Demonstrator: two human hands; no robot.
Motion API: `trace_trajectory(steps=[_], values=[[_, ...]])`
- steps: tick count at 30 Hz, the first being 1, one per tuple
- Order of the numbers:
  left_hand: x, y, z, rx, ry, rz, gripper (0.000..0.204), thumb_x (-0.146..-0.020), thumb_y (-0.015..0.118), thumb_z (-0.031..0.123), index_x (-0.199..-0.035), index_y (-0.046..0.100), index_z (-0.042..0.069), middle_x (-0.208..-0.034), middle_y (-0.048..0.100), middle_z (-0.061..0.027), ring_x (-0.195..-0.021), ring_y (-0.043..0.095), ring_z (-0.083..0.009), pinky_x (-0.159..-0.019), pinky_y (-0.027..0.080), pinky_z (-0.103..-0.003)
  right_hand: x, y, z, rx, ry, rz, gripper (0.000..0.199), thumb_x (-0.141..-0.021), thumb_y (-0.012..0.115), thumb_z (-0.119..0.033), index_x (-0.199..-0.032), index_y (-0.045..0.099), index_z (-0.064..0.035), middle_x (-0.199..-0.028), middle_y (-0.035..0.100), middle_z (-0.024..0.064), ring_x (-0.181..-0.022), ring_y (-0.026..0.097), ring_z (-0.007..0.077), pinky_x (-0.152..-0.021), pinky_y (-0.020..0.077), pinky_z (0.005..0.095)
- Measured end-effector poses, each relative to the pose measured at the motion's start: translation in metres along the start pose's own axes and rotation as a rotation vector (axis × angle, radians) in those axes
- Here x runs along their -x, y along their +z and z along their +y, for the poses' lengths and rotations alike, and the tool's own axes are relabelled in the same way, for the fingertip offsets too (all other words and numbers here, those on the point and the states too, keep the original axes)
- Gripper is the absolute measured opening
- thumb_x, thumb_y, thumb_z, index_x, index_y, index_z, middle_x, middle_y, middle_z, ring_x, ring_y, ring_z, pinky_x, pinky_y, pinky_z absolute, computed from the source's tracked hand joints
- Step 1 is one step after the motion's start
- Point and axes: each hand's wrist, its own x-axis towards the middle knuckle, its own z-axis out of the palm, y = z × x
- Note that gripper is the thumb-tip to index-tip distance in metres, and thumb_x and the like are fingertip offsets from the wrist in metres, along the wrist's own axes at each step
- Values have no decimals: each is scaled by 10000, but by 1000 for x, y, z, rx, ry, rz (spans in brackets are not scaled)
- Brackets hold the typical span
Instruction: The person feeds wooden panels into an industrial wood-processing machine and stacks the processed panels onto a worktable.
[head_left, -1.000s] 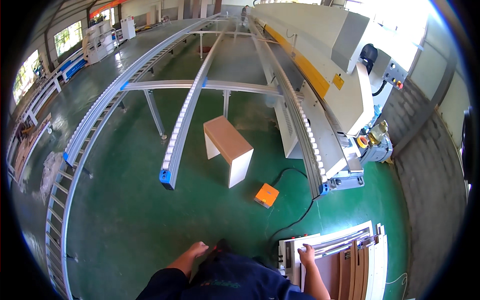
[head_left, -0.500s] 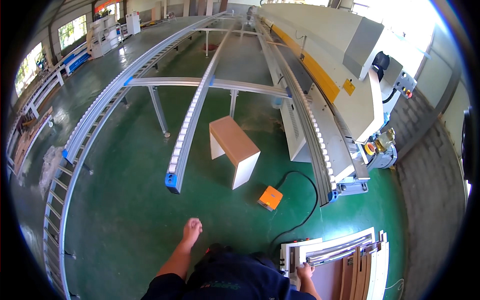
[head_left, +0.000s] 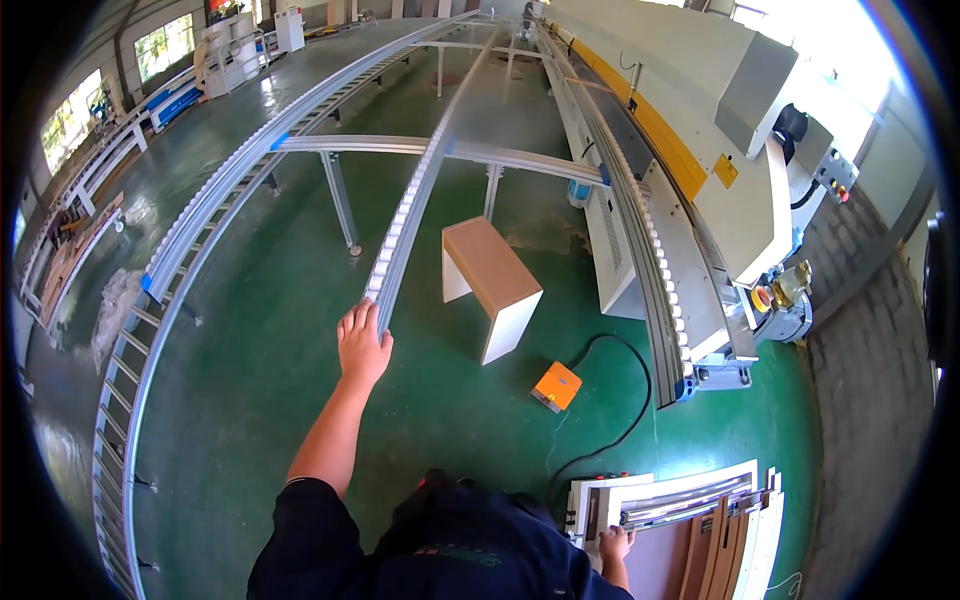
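My left hand (head_left: 363,345) is reaching forward over the near end of the middle roller rail (head_left: 408,212), a silver profile topped with white rollers. Its fingers lie stretched over the rail end with the thumb apart, covering the end cap. Down at the lower right, my right hand (head_left: 616,543) has its fingers curled at the edge of a white-framed unit (head_left: 590,492), beside its metal rods (head_left: 690,508). The fingertips there are partly hidden.
A brown-topped stool (head_left: 493,262) with white sides stands right of the middle rail. An orange foot pedal (head_left: 557,387) lies on the green floor, its black cable (head_left: 640,400) curving right. A long white-and-yellow machine (head_left: 735,150) lines the right; a ladder-like roller track (head_left: 130,370) curves along the left.
My left hand has moved forward from low above the floor onto the middle rail's end, and its curled fingers have stretched out. The right hand stays at the white-framed unit. The view has shifted slightly.
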Motion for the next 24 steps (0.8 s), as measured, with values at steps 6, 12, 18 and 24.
trace_trajectory(steps=[6,12,18,24], values=[[-21,13,-1,-38,6,-7,511,-775,625,200,-1250,514,48,-1349,491,-95,-1247,422,-270,-1086,269,-431,4,-5,3,-92,40,13,387,-743,666,-305,-1096,676,-147,-1305,550,136,-1402,207,352,-1101,295,421],[-33,23,-4,-47,-18,-55,507,-757,633,206,-1234,523,76,-1344,493,-73,-1253,426,-244,-1101,256,-413,-5,-7,7,-80,-14,-22,378,-743,665,-320,-1080,695,-151,-1278,561,185,-1375,238,381,-1115,270,415],[-32,12,10,-44,-49,-33,505,-754,649,207,-1228,526,87,-1303,499,-52,-1251,423,-233,-1085,278,-385,2,-11,-1,-85,6,-32,394,-739,667,-326,-1095,695,-159,-1268,574,183,-1380,233,386,-1122,264,411],[-30,7,16,-36,-87,-26,482,-752,659,216,-1199,538,82,-1238,479,-67,-1198,444,-253,-1033,324,-382,0,-12,-3,-58,27,-59,393,-744,660,-333,-1099,693,-167,-1264,585,168,-1397,212,382,-1121,273,409]])
